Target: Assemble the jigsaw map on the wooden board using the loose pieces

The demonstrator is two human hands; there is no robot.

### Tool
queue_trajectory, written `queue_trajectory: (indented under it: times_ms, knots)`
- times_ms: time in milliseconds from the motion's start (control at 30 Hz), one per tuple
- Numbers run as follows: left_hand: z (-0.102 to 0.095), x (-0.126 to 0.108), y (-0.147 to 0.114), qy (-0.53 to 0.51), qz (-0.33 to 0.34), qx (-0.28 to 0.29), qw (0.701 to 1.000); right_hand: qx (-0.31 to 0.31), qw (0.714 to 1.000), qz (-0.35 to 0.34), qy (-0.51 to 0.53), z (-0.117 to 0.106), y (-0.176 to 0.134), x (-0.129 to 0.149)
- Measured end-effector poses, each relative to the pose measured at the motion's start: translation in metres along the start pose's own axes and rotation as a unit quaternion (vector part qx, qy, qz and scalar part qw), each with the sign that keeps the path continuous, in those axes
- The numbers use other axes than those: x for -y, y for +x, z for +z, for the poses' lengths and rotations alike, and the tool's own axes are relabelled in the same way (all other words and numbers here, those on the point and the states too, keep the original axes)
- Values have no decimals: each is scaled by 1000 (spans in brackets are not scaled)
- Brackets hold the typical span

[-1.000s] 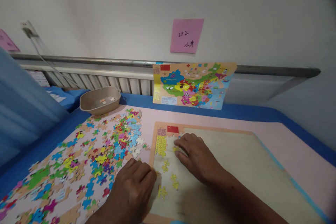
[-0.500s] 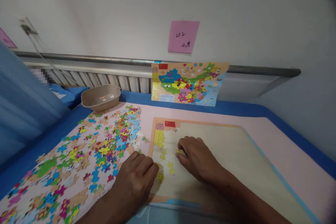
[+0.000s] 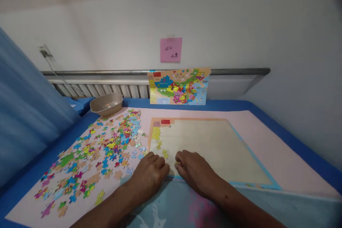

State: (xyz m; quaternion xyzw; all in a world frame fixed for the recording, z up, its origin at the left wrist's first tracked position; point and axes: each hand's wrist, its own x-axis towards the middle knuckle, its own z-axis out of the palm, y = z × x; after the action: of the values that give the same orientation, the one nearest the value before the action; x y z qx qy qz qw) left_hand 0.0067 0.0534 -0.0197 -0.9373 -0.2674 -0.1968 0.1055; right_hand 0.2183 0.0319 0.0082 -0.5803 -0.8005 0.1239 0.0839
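Observation:
My right hand (image 3: 196,171) pinches a small yellow puzzle piece (image 3: 176,163) over the near part of the puzzle board (image 3: 208,149); only a bit of the piece shows. Just left of it, my left hand (image 3: 153,171) is closed at the board's near left corner, its fingertips turned away, so what they hold is hidden. Beyond the hands, loose yellow pieces (image 3: 165,154) lie on the board. Joined yellow pieces (image 3: 156,133) run down its upper left side, below a red flag piece (image 3: 165,122).
Many loose puzzle pieces (image 3: 107,145) spread over the pink sheet (image 3: 243,117) on the left. A beige basin (image 3: 106,105) with a few pieces stands behind them. A printed map picture (image 3: 179,87) leans against the wall rail (image 3: 237,71). A blue curtain (image 3: 32,96) hangs at left.
My right hand has come nearer the board's front edge and closer to my left hand, keeping its yellow piece. The camera view has shifted, showing more wall above.

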Motion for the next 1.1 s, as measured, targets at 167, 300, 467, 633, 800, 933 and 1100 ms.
queue_trajectory:
  times_ms: [167, 300, 467, 633, 800, 933, 1100]
  knots:
    - [-4, -9, -10, -31, -32, 38, 998, -2, 999, -28, 20, -2, -11, -13]
    - [-17, -27, -15, -74, -108, 32, 991, -13, 999, -33, 39, 3, -13, -22]
    - [-26, -46, -16, -129, -167, 20, 977, -25, 996, -53, 73, 8, -12, -27]
    - [-25, -49, -6, -141, -187, 63, 970, -15, 996, -57, 65, 10, -10, -27]
    - [-18, -54, 1, -156, -213, 55, 963, -19, 996, -59, 70, 11, -7, -26]
    - [-13, -58, -1, -159, -215, 18, 963, -18, 994, -55, 96, 12, -6, -26]
    - [-9, -57, -4, -164, -212, 3, 963, -2, 994, -42, 105, 15, -4, -28]
